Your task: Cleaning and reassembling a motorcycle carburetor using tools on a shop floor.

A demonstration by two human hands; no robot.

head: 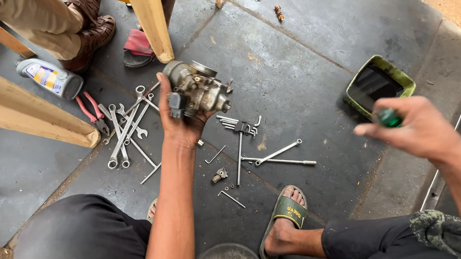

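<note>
Carburetor aloft in outstretched left hand

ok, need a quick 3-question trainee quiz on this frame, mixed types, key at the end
1. True or false: the left hand holds the metal engine part up off the floor.
2. Multiple choice: what does the right hand grip? A) red-handled pliers B) a tool with a green handle C) a grey bottle
3. Fill in: the green tray holds a dark ____.

Key
1. True. The part sits in the raised palm, above the wrenches spread on the floor.
2. B. The green handle shows between the fingers; the pliers and the bottle lie on the floor.
3. Liquid.
</note>
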